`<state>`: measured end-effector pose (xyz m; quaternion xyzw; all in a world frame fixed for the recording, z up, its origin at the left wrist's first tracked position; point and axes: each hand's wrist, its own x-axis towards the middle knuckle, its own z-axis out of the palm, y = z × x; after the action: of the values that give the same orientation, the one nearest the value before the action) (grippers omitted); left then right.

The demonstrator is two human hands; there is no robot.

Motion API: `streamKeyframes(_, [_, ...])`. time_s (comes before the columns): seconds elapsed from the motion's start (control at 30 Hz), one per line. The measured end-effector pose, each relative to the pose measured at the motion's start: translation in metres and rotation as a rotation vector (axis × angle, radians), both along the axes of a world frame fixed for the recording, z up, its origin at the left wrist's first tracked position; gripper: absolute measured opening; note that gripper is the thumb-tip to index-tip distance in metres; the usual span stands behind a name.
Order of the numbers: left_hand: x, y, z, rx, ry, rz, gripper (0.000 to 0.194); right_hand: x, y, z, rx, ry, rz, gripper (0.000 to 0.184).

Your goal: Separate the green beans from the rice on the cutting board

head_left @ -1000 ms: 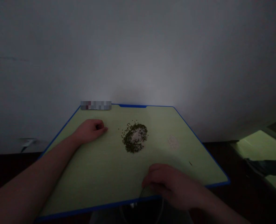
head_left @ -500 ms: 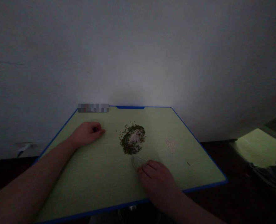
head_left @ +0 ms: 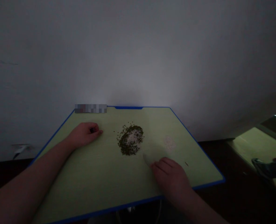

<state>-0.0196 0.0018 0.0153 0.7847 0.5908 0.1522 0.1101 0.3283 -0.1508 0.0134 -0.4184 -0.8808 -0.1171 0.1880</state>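
Note:
My right hand, over the front right part of the table, is closed on a thin see-through piece with a curved edge. Its exact kind is too faint to tell. Up and to the left of that piece lies a mixed heap of small green beans and pale grains; the piece and the heap are apart. A thin patch of pale grains is spread beyond my right hand. My left hand rests on the table left of the heap, loosely curled, thumb and fingers together, with nothing visible in it.
The pale green table has a blue edge and stands against a grey wall. A small dark sliver lies at the right. At far right is another pale table with a dark item on it.
My right hand has moved right with the see-through piece, which now shows narrower and farther from the heap. My left hand stays in place. The view has shifted slightly.

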Motion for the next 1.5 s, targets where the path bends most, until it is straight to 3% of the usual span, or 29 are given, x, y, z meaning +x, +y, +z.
streamKeyframes(0.2, [0.002, -0.002, 0.003, 0.002, -0.013, -0.016, 0.036, -0.023, 0.008, -0.004, -0.106, -0.090, -0.021, 0.009])
streamKeyframes(0.53, [0.001, -0.001, 0.000, -0.012, -0.046, -0.015, 0.036, 0.020, 0.018, -0.002, -0.024, -0.046, -0.231, 0.016])
streamKeyframes(0.67, [0.002, -0.002, 0.002, -0.020, -0.021, -0.008, 0.034, 0.007, 0.012, 0.002, 0.001, -0.016, -0.136, 0.016])
streamKeyframes(0.83, [0.003, -0.001, 0.004, -0.011, -0.020, -0.012, 0.033, -0.024, 0.011, 0.003, -0.099, -0.065, -0.004, 0.011])
streamKeyframes(0.97, [0.002, -0.001, 0.004, -0.011, -0.030, -0.019, 0.034, -0.025, 0.019, 0.001, -0.092, -0.121, -0.071, 0.014])
streamKeyframes(1.23, [0.001, 0.000, 0.002, -0.009, -0.014, -0.012, 0.034, 0.013, 0.030, -0.002, -0.043, -0.105, -0.258, 0.013])
streamKeyframes(1.37, [0.000, 0.000, 0.000, 0.000, -0.015, -0.014, 0.035, 0.012, 0.029, 0.000, -0.004, -0.049, -0.210, 0.014])
streamKeyframes(1.5, [0.000, 0.000, 0.000, -0.001, -0.001, -0.022, 0.034, -0.009, 0.029, 0.005, -0.054, -0.086, -0.085, 0.015])
